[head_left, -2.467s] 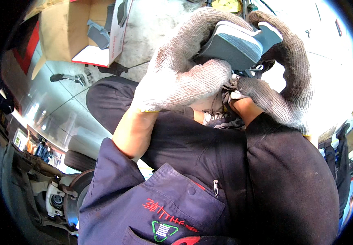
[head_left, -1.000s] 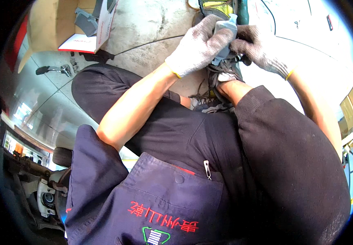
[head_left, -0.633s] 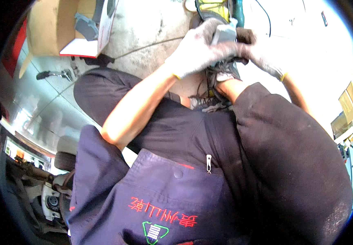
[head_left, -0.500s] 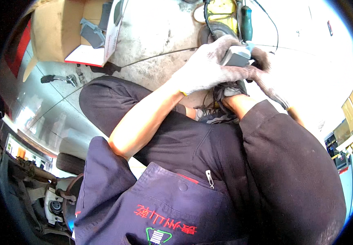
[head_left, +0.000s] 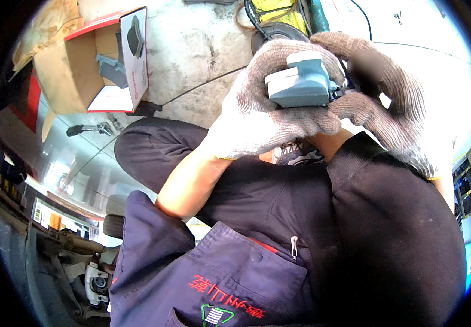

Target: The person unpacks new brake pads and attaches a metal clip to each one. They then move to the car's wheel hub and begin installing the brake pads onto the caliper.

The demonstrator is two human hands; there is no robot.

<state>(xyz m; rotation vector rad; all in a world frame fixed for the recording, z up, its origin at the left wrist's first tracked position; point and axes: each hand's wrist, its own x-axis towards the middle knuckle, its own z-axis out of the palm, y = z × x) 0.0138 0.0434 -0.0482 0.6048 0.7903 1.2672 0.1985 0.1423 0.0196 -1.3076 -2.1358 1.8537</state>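
A pale, stained floor (head_left: 192, 52) is seen from head height, with an open carton (head_left: 61, 87) set at ten o'clock and a black-handled metal tool (head_left: 91, 129) laid between nine and ten. Inside the carton, a gray piece (head_left: 113, 71) is glimpsed; its opening may be kept uncovered so that the contents can be reached from the seat. A yellow item (head_left: 271, 6) and a teal handle (head_left: 318, 17) are cut off by the top edge, near twelve and one.

At one o'clock, above the crossed legs in black trousers (head_left: 257, 191), a gray block (head_left: 301, 90) is held aloft in the gloved left hand (head_left: 252, 103). It is wrapped by the left fingers, the index curved behind its far side and the thumb laid along its near edge. The block's right end is left uncovered, apparently so that it can be worked at by the gloved right hand (head_left: 393, 103). The right fingers are curled just beside that end, at the block's three o'clock; whether anything is pinched there cannot be told.
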